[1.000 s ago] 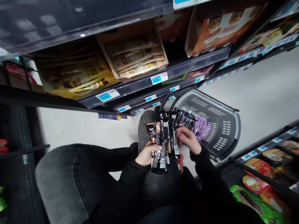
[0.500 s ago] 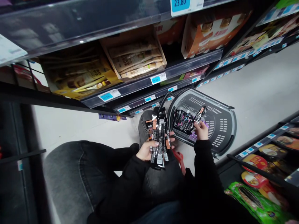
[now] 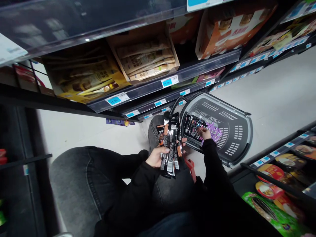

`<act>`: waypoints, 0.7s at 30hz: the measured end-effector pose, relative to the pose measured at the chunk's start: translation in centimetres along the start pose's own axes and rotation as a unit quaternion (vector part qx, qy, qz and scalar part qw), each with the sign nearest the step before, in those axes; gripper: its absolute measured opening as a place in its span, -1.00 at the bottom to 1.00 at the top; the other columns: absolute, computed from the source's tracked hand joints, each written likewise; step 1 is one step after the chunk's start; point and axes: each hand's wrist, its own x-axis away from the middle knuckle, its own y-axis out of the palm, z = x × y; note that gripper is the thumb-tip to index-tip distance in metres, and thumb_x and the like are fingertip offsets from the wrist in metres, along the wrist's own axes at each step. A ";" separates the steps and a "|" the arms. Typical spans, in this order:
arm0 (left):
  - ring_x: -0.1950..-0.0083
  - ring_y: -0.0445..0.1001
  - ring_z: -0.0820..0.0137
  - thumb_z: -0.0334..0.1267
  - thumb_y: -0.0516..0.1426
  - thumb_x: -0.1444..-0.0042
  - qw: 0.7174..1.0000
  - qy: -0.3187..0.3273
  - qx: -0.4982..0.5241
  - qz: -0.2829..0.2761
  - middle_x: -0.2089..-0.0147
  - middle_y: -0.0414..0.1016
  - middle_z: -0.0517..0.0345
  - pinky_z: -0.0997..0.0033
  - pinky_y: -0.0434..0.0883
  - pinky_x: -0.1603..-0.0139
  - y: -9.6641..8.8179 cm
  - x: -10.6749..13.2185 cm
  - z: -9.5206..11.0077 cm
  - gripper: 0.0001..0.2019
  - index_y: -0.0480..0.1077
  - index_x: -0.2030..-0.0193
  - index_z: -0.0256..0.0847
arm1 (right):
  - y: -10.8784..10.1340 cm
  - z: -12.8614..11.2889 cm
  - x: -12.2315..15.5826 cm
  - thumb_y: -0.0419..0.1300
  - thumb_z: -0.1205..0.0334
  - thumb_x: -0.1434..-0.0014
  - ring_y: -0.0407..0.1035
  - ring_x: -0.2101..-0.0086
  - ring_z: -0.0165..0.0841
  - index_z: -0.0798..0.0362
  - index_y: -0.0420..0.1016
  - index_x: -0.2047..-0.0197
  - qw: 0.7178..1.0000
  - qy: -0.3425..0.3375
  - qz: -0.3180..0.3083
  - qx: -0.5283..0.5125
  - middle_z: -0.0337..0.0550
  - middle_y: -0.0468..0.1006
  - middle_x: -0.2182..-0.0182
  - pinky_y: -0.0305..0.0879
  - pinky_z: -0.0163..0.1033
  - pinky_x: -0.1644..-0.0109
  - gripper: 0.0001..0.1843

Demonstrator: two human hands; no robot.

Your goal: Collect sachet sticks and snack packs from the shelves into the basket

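My left hand [image 3: 158,155] is closed around a fanned bunch of long black snack packets [image 3: 171,144] with orange patches, above my knee. Its thumb lies across the front, and fingertips show at the bunch's right edge. My right hand [image 3: 204,133] reaches down into a grey shopping basket [image 3: 247,149] on the floor. Its fingers pinch at the black packets [image 3: 192,125] lined up along the basket's left side; the exact packet between the fingertips is partly hidden. Purple packets [image 3: 216,131] lie beside and partly under this hand.
A shelf ahead holds a yellow box of packets [image 3: 98,82], an open carton of beige packets [image 3: 148,62] and an orange carton [image 3: 229,36]. Purple packages [image 3: 119,122] lie by the lower shelf. Bowls [image 3: 270,172] and a green bag [image 3: 269,210] fill the right shelf.
My right hand has moved left and lower onto the black packets, and the packet it held up now lies down among them. The left hand keeps its bunch.
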 end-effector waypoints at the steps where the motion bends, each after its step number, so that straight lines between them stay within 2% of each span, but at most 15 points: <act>1: 0.21 0.56 0.07 -0.38 0.20 0.28 1.000 0.000 -0.005 0.005 0.24 0.58 -0.07 0.14 0.51 0.21 0.0 0.0 0.0 -0.40 0.37 -0.03 -0.39 | -0.4 -1.0 1.2 0.26 0.08 0.14 0.27 0.56 -0.45 0.08 0.36 0.50 1.000 -0.001 -0.010 -0.012 -0.26 0.39 0.60 0.30 -0.28 0.40 -0.75; 3: 0.24 0.57 0.10 -0.41 0.19 0.26 1.000 0.001 -0.016 0.012 0.29 0.59 -0.05 0.17 0.52 0.23 0.0 0.0 -0.1 -0.44 0.38 -0.01 -0.40 | -1.0 -3.3 4.4 0.24 0.02 0.09 0.24 0.58 -0.47 0.07 0.41 0.43 0.997 -0.027 -0.051 -0.044 -0.28 0.39 0.60 0.27 -0.31 0.43 -0.72; 7: 0.35 0.57 0.19 -0.44 0.19 0.28 0.999 0.011 -0.038 0.011 0.35 0.58 -0.01 0.30 0.52 0.36 0.2 -0.1 -0.4 -0.55 0.44 0.12 -0.40 | -0.5 -8.1 12.1 0.21 -0.05 -0.01 0.22 0.58 -0.48 0.03 0.46 0.33 0.971 -0.107 -0.187 -0.104 -0.25 0.44 0.54 0.18 -0.34 0.48 -0.69; 10: 0.45 0.54 0.26 -0.46 0.21 0.31 0.998 0.021 -0.053 0.027 0.39 0.58 0.00 0.39 0.49 0.46 0.5 0.0 -0.7 -0.66 0.45 0.26 -0.40 | 0.6 -10.4 16.0 0.28 -0.01 0.03 0.27 0.48 -0.46 0.00 0.48 0.26 0.967 -0.145 -0.190 -0.084 -0.21 0.47 0.40 0.21 -0.33 0.41 -0.68; 12: 0.48 0.53 0.30 -0.46 0.23 0.32 0.997 0.032 -0.056 0.045 0.41 0.57 0.01 0.42 0.47 0.48 0.7 0.1 -0.8 -0.69 0.44 0.31 -0.39 | 1.3 -11.0 17.1 0.32 0.03 0.08 0.26 0.45 -0.45 0.00 0.50 0.27 0.971 -0.178 -0.154 -0.042 -0.20 0.43 0.34 0.23 -0.31 0.37 -0.69; 14: 0.50 0.51 0.32 -0.46 0.24 0.32 0.996 0.044 -0.058 0.059 0.42 0.56 0.02 0.44 0.46 0.50 0.8 0.2 -0.8 -0.70 0.43 0.33 -0.39 | 1.7 -11.1 17.3 0.30 0.05 0.04 0.26 0.44 -0.45 0.01 0.52 0.28 0.972 -0.189 -0.139 -0.021 -0.20 0.41 0.35 0.24 -0.29 0.34 -0.73; 17: 0.53 0.50 0.35 -0.47 0.24 0.31 0.995 0.053 -0.063 0.063 0.45 0.55 0.03 0.46 0.45 0.53 0.6 0.4 -0.8 -0.72 0.42 0.34 -0.38 | 1.4 -11.0 16.9 0.24 0.04 -0.04 0.31 0.41 -0.41 0.01 0.53 0.26 0.966 -0.172 -0.187 -0.046 -0.18 0.46 0.36 0.27 -0.25 0.28 -0.75; 21: 0.52 0.51 0.30 -0.45 0.23 0.29 0.998 0.043 -0.044 0.025 0.47 0.55 0.04 0.42 0.47 0.52 0.2 0.5 -0.6 -0.68 0.43 0.27 -0.38 | 0.2 -11.0 16.6 0.26 0.09 0.00 0.39 0.32 -0.36 0.01 0.51 0.25 0.957 -0.155 -0.235 -0.070 -0.18 0.52 0.31 0.31 -0.24 0.18 -0.75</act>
